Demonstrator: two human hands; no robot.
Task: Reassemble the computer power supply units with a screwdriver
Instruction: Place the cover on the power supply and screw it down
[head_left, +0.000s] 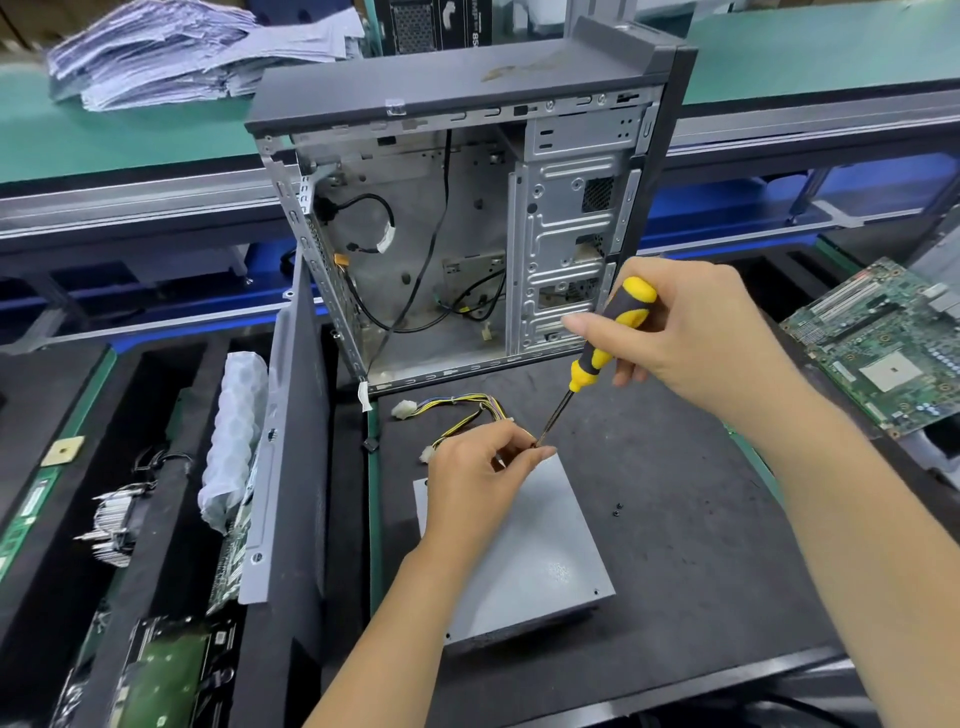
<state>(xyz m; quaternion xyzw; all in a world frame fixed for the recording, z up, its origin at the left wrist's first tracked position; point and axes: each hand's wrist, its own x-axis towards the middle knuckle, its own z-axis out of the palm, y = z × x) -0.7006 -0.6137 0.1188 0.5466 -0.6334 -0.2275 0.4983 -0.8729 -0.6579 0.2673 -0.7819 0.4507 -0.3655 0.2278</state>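
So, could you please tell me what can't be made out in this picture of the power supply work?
All in the head view:
- Screwdriver tip and any screw: hidden behind the left hand's fingertips.
- Power supply far corner: covered by the left hand.
- Two loose screws on the mat: too small to tell their type.
- Circuit board at right: cut off by the frame edge.
- Right hand palm side: turned away.

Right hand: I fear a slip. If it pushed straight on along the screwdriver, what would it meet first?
Probably the left hand's fingers at the far top corner of the grey metal power supply box, where the yellow-and-black screwdriver tip sits; depth is unclear.
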